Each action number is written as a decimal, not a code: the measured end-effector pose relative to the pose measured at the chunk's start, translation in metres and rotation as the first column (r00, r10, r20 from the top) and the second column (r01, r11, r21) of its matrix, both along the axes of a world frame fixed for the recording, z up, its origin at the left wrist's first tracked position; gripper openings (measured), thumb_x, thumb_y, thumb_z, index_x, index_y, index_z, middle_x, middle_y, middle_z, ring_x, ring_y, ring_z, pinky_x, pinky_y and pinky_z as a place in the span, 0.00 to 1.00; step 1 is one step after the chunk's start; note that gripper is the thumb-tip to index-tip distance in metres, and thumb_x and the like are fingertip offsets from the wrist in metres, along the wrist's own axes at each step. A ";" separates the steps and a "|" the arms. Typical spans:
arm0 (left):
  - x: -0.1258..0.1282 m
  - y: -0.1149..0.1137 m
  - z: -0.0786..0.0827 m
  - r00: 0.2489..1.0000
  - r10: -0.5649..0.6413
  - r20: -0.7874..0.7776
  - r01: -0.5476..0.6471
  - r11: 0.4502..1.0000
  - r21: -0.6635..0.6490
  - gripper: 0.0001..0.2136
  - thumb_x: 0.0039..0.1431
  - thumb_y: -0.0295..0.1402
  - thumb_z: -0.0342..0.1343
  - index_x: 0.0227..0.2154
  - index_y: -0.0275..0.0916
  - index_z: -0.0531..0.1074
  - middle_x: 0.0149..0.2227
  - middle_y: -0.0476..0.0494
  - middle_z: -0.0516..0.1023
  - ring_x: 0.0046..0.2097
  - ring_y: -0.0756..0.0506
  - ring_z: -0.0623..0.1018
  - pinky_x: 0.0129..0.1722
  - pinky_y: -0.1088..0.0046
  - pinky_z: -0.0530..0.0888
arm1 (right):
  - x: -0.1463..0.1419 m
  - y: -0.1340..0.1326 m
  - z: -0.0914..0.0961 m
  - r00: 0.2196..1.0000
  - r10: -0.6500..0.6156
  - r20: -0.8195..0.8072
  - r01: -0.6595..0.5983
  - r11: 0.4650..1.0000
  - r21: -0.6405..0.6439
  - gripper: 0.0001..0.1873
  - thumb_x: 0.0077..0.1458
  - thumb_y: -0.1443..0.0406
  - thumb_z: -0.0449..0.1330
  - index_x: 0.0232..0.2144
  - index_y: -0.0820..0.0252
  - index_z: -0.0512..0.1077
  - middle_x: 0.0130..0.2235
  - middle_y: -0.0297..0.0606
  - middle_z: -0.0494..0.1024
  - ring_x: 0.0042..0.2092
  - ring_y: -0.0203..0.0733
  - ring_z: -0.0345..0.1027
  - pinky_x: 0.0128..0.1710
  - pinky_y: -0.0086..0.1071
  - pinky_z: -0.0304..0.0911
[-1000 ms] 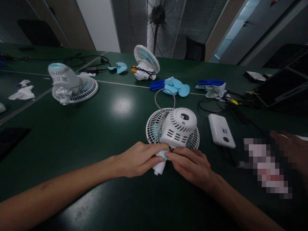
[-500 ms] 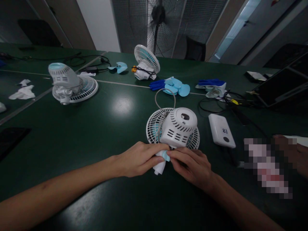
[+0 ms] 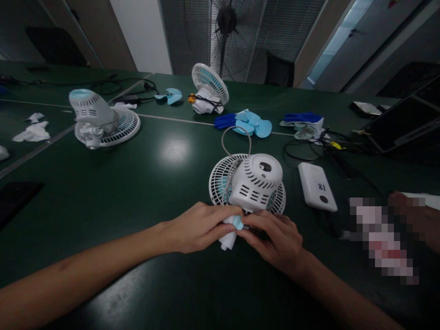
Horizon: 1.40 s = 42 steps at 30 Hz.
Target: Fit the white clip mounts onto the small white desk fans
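Observation:
A small white fan (image 3: pixel 256 181) lies grille-down on the table, its slotted motor housing on top and a thin grey cable looping behind it. At its near side a white neck piece (image 3: pixel 227 241) sticks out toward me, with a light blue knob (image 3: pixel 238 222) on it. My left hand (image 3: pixel 202 228) is closed around the neck piece from the left, thumb in front. From the right, my right hand (image 3: pixel 277 234) pinches the knob between thumb and fingertips. Part of the joint is hidden by my fingers.
Two more white fans (image 3: pixel 92 121) (image 3: pixel 209 89) stand farther back. Light blue blades (image 3: pixel 253 124), blue gloves (image 3: pixel 302 119) and cables lie behind. Right of my fan is a white power bank (image 3: pixel 316 187). Another person's hand (image 3: pixel 412 215) is at the right edge, beside a blurred-out patch.
The fingers of my right hand have shifted slightly around the light blue knob, which now shows at a different angle. My left hand and the fan stay in place.

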<state>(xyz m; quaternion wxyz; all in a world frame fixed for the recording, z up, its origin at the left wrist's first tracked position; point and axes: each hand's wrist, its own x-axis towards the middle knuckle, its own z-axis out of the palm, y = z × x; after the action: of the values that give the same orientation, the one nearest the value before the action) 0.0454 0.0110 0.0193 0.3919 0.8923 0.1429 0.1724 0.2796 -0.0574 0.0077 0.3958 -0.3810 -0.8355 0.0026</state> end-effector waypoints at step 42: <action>-0.001 0.000 -0.001 1.000 0.011 -0.015 -0.011 1.000 0.000 0.16 0.78 0.39 0.42 0.61 0.39 0.62 0.46 0.41 0.79 0.40 0.47 0.80 0.40 0.72 0.78 | 0.007 0.001 -0.004 0.992 0.122 -0.023 -0.123 0.992 -0.003 0.22 0.63 0.72 0.59 0.58 0.62 0.69 0.43 0.40 0.84 0.41 0.39 0.80 0.39 0.32 0.76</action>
<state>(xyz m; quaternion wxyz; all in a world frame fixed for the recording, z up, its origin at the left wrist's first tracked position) 0.0447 0.0110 0.0184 0.3897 0.8929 0.1508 0.1678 0.2868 -0.0567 0.0032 0.4038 -0.3299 -0.8527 0.0332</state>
